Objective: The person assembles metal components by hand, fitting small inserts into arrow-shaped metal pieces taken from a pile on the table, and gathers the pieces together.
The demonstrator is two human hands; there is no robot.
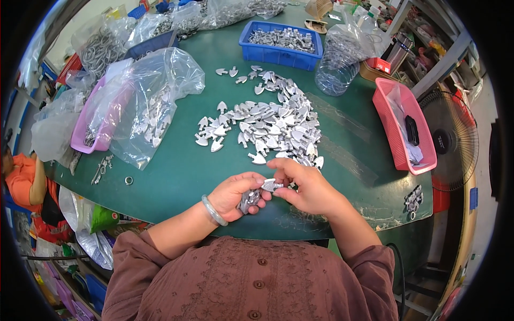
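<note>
My left hand, with a bangle at its wrist, is closed around a small clump of grey metal pieces. A silvery spade-shaped metal piece lies between both hands, its pointed end by my left thumb. My right hand pinches the other end of this piece with thumb and fingertips. Just beyond my hands a pile of similar spade-shaped metal pieces is spread over the green table. What exactly the clump in my left palm consists of is partly hidden by my fingers.
A blue bin of small metal parts stands at the back. Clear plastic bags and a purple tray lie left. To the right are a pink basket, a clear plastic jar and a fan. Another person sits far left.
</note>
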